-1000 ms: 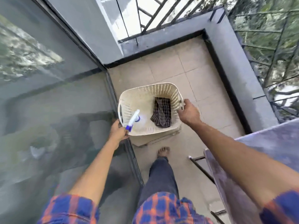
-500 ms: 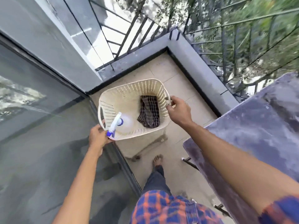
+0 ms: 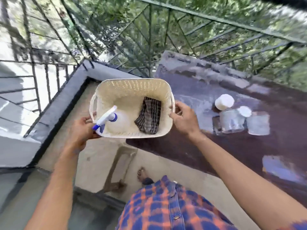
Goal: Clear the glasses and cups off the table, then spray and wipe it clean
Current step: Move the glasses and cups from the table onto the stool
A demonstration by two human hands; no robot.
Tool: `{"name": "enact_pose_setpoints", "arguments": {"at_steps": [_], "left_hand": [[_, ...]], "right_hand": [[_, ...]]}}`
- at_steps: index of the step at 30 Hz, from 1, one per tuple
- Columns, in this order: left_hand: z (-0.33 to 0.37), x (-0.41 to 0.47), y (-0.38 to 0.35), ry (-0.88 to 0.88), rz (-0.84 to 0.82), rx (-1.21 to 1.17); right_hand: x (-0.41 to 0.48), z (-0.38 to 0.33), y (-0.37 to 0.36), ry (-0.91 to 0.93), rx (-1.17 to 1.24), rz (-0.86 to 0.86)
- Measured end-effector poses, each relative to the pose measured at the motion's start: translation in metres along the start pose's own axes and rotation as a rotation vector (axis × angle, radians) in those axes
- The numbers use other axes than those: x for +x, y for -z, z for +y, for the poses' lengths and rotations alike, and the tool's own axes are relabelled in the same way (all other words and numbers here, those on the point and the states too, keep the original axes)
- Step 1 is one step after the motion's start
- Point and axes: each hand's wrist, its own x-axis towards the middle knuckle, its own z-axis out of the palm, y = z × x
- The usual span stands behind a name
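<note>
I hold a cream perforated basket [image 3: 131,87] in the air, partly over the left end of the dark brown table [image 3: 240,146]. My left hand [image 3: 83,130] grips its left rim and my right hand [image 3: 182,118] grips its right handle. Inside lie a white spray bottle with a blue nozzle [image 3: 109,120] and a dark checked cloth [image 3: 149,118]. On the table to the right stand a white cup [image 3: 224,102], a smaller white cup [image 3: 244,111] and two clear glasses [image 3: 232,121] [image 3: 258,124], blurred by motion.
A grey parapet [image 3: 69,97] with a dark metal railing [image 3: 216,19] borders the balcony on the left and behind the table. The floor is beige tile [image 3: 99,155] with a wet stain. My bare foot [image 3: 142,174] stands near the table's front edge.
I have lifted the basket from the floor corner and swung it right, up to the table's end. The view has turned from the glass door to the table with its cups and glasses.
</note>
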Motion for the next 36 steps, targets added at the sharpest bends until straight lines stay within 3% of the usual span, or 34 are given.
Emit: {"name": "enact_pose_setpoints", "arguments": {"at_steps": [4, 9, 21, 23, 26, 28, 32, 36], "left_hand": [[0.013, -0.006, -0.066, 0.002, -0.112, 0.094], [0.010, -0.027, -0.110, -0.170, -0.251, 0.333], [0.004, -0.014, -0.110, -0.022, -0.123, 0.296], [0.013, -0.012, -0.103, -0.102, -0.009, 0.294], [0.041, -0.011, -0.103, -0.376, 0.262, 0.412], [0.063, -0.020, -0.123, -0.563, 0.295, 0.397], [0.092, -0.053, -0.211, -0.835, 0.119, 0.416], [0.076, -0.072, -0.309, -1.030, -0.273, 0.508]], "right_hand": [[-0.038, 0.051, 0.048, -0.134, 0.034, 0.122], [-0.067, 0.094, 0.066, -0.238, 0.054, 0.184], [-0.081, 0.126, 0.069, -0.230, 0.177, 0.114], [-0.086, 0.131, 0.075, -0.260, 0.220, 0.134], [-0.093, 0.143, 0.090, -0.294, 0.247, 0.220], [-0.095, 0.154, 0.105, -0.314, 0.252, 0.314], [-0.092, 0.186, 0.141, -0.389, 0.189, 0.522], [-0.075, 0.220, 0.174, -0.462, 0.102, 0.627]]}}
